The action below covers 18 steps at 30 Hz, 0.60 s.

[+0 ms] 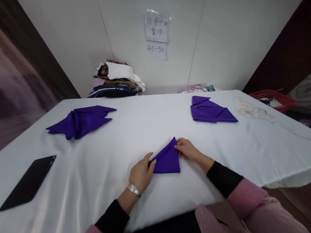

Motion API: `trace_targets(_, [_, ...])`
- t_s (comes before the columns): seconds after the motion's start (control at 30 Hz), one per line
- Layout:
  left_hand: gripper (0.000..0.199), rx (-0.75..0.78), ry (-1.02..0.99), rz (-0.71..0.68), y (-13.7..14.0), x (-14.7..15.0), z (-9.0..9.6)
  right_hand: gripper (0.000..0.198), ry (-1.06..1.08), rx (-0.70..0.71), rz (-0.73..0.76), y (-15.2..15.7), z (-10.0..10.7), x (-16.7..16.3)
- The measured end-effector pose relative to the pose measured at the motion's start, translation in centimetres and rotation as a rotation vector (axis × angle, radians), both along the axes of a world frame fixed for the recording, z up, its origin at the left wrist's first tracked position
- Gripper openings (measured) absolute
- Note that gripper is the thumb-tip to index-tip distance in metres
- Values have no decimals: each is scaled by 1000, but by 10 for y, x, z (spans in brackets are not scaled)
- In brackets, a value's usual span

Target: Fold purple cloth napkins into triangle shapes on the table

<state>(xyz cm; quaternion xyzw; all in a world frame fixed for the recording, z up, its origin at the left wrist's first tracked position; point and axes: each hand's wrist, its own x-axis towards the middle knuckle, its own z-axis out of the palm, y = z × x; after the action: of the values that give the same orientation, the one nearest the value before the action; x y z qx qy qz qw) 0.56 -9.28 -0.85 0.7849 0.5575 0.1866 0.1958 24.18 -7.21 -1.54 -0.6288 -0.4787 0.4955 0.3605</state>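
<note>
A folded purple napkin lies on the white-covered table near its front, with a pointed corner at the upper right. My left hand grips its left end between thumb and fingers; a silver bangle is on that wrist. At the napkin's upper right edge, my right hand pinches the cloth by the corner. Farther back on the left rests another purple napkin, gathered in the middle with pointed ends. A third folded purple napkin lies flat at the back right.
A dark flat tablet lies at the left. Behind the table's far edge stands a pile of folded clothes, with more cloth to its right. A red basket sits beyond the right edge. Paper signs hang on the wall.
</note>
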Motion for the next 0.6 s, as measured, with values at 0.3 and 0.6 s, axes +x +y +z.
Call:
trace_targets(0.3, [36,114,-143,62,-7,-18,-11,9,-48,46,-3,6,-3,2])
trace_targets(0.6, [27,96,-212,74,-7,-19,-14,8,-141,0,12,9,-2,3])
